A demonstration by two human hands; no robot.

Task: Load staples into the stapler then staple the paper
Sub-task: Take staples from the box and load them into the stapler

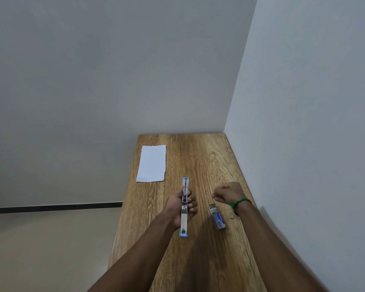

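The left hand [178, 204] has its grip wrapped around the opened-out stapler [184, 207] above the wooden tabletop [198, 161], while the right hand [228, 192] hangs loosely curled, holding nothing seen, near the staple box [217, 217], with the paper [152, 163] lying far off.

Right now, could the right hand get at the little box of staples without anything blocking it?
Probably yes. The right hand hovers above the table, just beyond the staple box, with nothing between them. The left hand is busy holding the opened stapler off to the side.
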